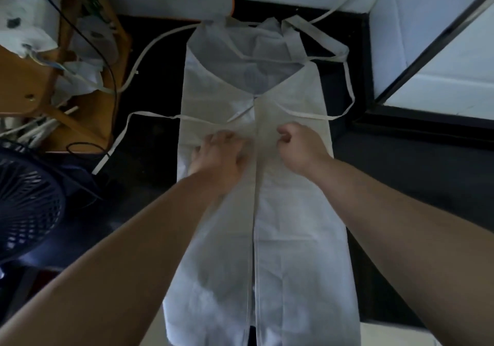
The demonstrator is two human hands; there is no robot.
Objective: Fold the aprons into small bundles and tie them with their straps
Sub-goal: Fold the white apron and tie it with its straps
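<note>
Left hand presses flat on the apron, right hand pinches it — loose straps may get trapped inside the fold.

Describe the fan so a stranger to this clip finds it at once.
Start at the white apron spread on the dark surface. Look left of it, below the wooden stand: the fan sits at the frame's edge. It alone shows a round dark-blue slatted grille.

The left forearm and right forearm are bare to the frame edge, as are the left grip and right grip.
</note>
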